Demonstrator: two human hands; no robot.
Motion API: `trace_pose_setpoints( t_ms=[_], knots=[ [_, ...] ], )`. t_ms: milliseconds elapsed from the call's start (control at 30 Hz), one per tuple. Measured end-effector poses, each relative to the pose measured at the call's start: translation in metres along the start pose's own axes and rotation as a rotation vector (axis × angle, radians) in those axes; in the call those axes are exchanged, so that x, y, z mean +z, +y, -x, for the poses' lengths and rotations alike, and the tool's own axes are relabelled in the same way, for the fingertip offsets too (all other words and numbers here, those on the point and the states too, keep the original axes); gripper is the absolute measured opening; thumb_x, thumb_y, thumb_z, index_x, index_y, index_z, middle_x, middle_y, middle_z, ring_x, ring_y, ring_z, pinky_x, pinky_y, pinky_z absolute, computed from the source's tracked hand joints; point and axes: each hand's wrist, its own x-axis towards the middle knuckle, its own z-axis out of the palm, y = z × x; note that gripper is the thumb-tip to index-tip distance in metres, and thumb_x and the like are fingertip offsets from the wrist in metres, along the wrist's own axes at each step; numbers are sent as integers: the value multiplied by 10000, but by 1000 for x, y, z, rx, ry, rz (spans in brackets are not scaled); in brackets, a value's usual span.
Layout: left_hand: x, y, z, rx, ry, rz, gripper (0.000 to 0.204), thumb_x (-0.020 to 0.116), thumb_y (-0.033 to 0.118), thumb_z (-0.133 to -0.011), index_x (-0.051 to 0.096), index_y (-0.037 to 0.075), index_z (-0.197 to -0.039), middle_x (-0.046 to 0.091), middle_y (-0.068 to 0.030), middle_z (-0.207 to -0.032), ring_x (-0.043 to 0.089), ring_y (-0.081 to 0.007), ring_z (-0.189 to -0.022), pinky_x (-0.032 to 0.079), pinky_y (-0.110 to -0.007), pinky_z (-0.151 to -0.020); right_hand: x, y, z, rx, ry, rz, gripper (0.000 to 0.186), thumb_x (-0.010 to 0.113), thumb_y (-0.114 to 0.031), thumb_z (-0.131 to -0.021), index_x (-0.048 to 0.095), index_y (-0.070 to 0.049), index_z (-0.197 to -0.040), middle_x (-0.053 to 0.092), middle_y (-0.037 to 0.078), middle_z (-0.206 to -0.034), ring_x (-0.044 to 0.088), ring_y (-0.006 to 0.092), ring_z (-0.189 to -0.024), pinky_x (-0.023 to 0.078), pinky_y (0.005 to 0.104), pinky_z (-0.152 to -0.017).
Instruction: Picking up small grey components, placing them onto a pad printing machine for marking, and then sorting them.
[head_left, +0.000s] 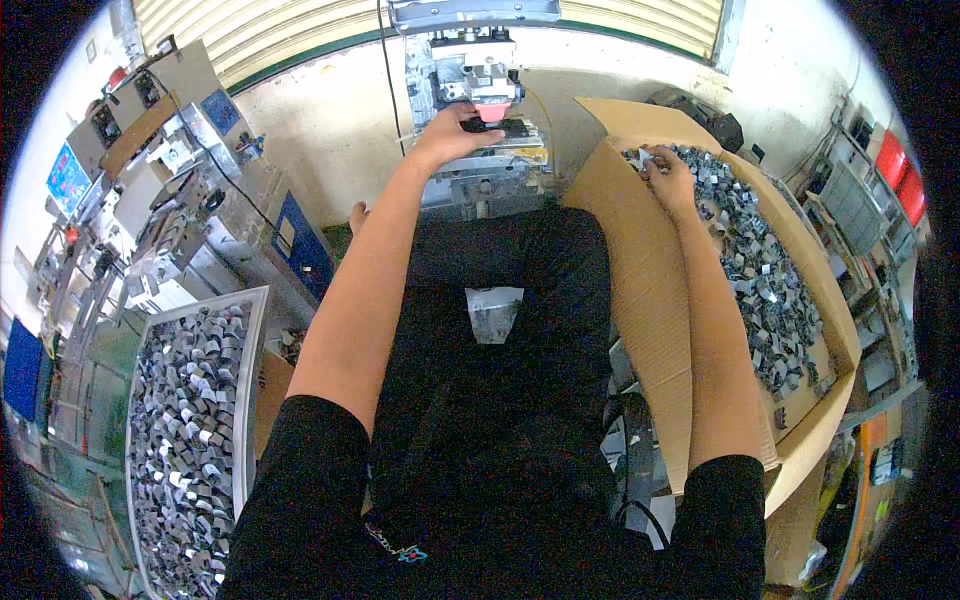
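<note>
My left hand [452, 140] reaches up to a pad printing machine [475, 75], its thumb and fingers closed around a small dark part [486, 126]. Just above that part is the machine's pinkish-red pad [492, 111]. The part sits at the machine's fixture plate [520, 140]; my fingers hide some of it. Over the far end of an open cardboard box [640, 270], my right hand [671, 182] pinches a small grey piece [643, 156]. Many similar small grey pieces [765, 260] lie loose in the box.
On my left stands a light-framed tray [257, 330] heaped with small curved grey pieces [190, 430]. Beyond it are a grey machine cabinet [230, 230] and cluttered equipment. A wall and a ribbed shutter [300, 40] rise behind the printing machine. Shelving [850, 220] stands past the box.
</note>
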Motion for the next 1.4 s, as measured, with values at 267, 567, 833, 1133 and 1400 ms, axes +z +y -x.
trace_pose_setpoints(
  t_ms=[267,567,833,1133,1400],
  knots=[
    [4,-9,-10,-3,-59,21,949,872,488,-680,522,-88,-1346,589,-231,-1348,584,-314,-1239,444,-367,-1069,1,26,-12,-27,2,99,265,673,-214,-925,717,-40,-1119,752,116,-953,744,169,-793,548,293,-748],
    [2,-22,-12,-51,-35,0,962,865,512,-692,510,-73,-1368,575,-228,-1363,565,-322,-1259,435,-379,-1079,0,-7,-3,153,-61,167,306,732,-310,-890,752,-33,-1018,761,98,-906,720,156,-790,543,293,-751],
    [7,-11,-13,-38,-58,-1,909,857,509,-715,545,-64,-1347,575,-223,-1363,551,-311,-1272,426,-375,-1086,-7,15,-10,275,-81,108,347,753,-384,-878,757,-64,-1014,746,39,-882,668,113,-716,512,269,-553],
    [2,-16,-10,3,-51,-30,938,844,528,-722,522,-75,-1364,549,-236,-1395,520,-329,-1315,390,-380,-1125,-7,8,-10,613,-231,-354,419,723,-354,-899,669,-129,-1249,684,3,-1112,632,153,-956,490,408,-814],
    [3,-13,-10,-22,-60,-5,948,841,539,-721,515,-62,-1377,547,-237,-1398,515,-332,-1319,384,-387,-1129,-5,15,-8,648,-141,-368,371,709,-312,-909,682,-145,-1238,686,15,-1095,626,161,-920,495,380,-797]
  ],
)
